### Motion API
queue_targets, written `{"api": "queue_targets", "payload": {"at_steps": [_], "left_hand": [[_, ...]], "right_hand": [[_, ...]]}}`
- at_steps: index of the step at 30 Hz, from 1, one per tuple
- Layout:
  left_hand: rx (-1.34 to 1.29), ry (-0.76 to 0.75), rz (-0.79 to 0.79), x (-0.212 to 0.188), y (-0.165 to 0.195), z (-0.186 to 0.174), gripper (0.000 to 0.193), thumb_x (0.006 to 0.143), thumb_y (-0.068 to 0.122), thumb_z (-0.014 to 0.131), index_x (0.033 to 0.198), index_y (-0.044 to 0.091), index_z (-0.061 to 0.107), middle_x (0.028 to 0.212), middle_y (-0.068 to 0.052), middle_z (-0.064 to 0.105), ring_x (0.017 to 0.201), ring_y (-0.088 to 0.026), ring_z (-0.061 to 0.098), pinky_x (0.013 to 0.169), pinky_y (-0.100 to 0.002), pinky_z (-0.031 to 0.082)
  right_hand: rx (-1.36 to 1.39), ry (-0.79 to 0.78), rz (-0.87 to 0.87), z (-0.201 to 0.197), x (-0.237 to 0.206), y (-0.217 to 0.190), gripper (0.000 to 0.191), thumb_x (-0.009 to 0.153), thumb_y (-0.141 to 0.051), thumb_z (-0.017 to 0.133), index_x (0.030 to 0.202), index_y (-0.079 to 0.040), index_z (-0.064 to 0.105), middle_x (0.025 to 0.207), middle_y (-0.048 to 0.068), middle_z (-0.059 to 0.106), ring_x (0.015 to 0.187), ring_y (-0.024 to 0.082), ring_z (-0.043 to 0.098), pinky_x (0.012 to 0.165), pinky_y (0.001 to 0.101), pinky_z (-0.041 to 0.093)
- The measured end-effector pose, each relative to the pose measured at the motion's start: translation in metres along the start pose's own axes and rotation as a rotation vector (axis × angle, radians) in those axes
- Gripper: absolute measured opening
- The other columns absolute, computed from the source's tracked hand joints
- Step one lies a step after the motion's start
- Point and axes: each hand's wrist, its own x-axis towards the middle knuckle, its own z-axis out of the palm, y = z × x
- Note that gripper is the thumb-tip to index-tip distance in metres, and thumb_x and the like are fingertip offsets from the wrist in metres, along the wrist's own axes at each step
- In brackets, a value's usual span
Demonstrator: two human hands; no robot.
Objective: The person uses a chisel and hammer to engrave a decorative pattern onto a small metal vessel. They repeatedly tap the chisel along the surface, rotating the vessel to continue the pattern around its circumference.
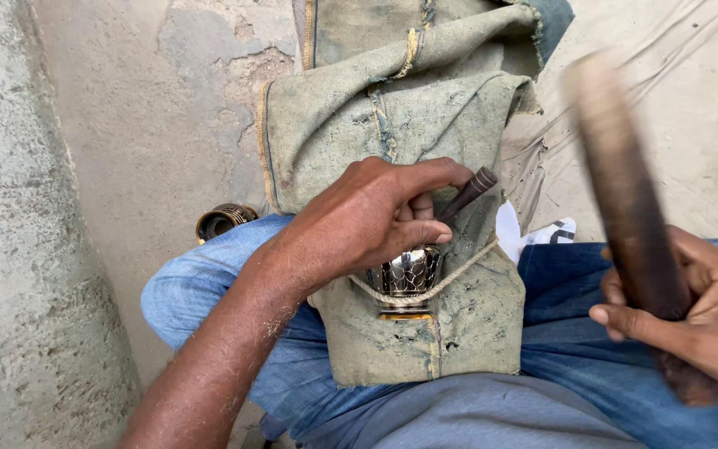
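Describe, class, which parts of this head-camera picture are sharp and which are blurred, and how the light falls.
Head view: the left hand, its punch and the patterned metal cup on the cloth are sharp; the dark stick in the right hand is smeared by motion blur; the light is soft and even, with faint shadows and slight glare on the cup.

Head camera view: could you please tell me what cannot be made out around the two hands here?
- Dark stick in the right hand: motion-blurred; its surface is unreadable and its lower end smears away.
- Patterned metal cup: its upper part is hidden under the left hand.
- Punch tool: its tip is covered by the fingers.
- Second metal piece on the floor: partly behind the knee, too small to read.
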Motion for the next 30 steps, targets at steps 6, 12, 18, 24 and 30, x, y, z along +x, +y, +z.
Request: {"api": "queue_targets", "payload": {"at_steps": [6, 12, 18, 24, 30], "left_hand": [[-0.038, 0.003, 0.128, 0.001, -0.006, -0.004, 0.055, 0.081, 0.025, 0.083, 0.132, 0.015, 0.065, 0.076, -0.004, 0.072, 0.065, -0.016, 0.071, 0.058, -0.036, 0.056], [-0.055, -0.003, 0.104, -0.003, -0.009, 0.001, 0.05, 0.082, 0.023, 0.081, 0.13, 0.015, 0.067, 0.075, -0.002, 0.072, 0.062, -0.014, 0.067, 0.054, -0.034, 0.053], [-0.115, 0.254, -0.023, -0.024, -0.01, 0.017, 0.033, 0.091, 0.015, 0.079, 0.12, 0.01, 0.063, 0.079, -0.004, 0.07, 0.067, -0.009, 0.068, 0.054, -0.023, 0.06], [-0.238, 0.444, -0.196, -0.034, -0.004, 0.033, 0.035, 0.088, 0.009, 0.08, 0.113, 0.006, 0.056, 0.075, -0.004, 0.07, 0.065, -0.007, 0.068, 0.051, -0.025, 0.055], [-0.224, 0.463, -0.19, -0.033, -0.001, 0.033, 0.038, 0.088, 0.009, 0.081, 0.119, 0.007, 0.058, 0.076, -0.003, 0.07, 0.066, -0.006, 0.068, 0.051, -0.025, 0.057]], "right_hand": [[-0.035, 0.113, -0.263, -0.007, -0.001, -0.001, 0.048, 0.084, -0.001, 0.081, 0.124, -0.001, 0.055, 0.082, 0.011, 0.062, 0.064, 0.022, 0.075, 0.059, 0.0352, 0.064], [-0.654, -0.016, 0.057, -0.02, 0.011, 0.02, 0.039, 0.083, -0.017, 0.086, 0.111, -0.009, 0.06, 0.078, 0.004, 0.068, 0.067, 0.014, 0.073, 0.066, 0.0301, 0.067], [-0.063, 0.161, -0.32, -0.044, 0.035, 0.044, 0.031, 0.09, -0.015, 0.079, 0.106, -0.007, 0.053, 0.069, 0.007, 0.061, 0.064, 0.015, 0.071, 0.068, 0.0315, 0.064], [-0.622, 0.084, -0.304, -0.08, 0.103, -0.005, 0.028, 0.085, -0.013, 0.083, 0.099, -0.005, 0.061, 0.076, 0.012, 0.064, 0.067, 0.023, 0.069, 0.068, 0.0353, 0.065], [-0.583, 0.032, -0.503, -0.066, 0.11, -0.089, 0.04, 0.079, -0.008, 0.084, 0.112, -0.005, 0.062, 0.083, 0.012, 0.066, 0.071, 0.022, 0.07, 0.069, 0.0346, 0.063]]}}
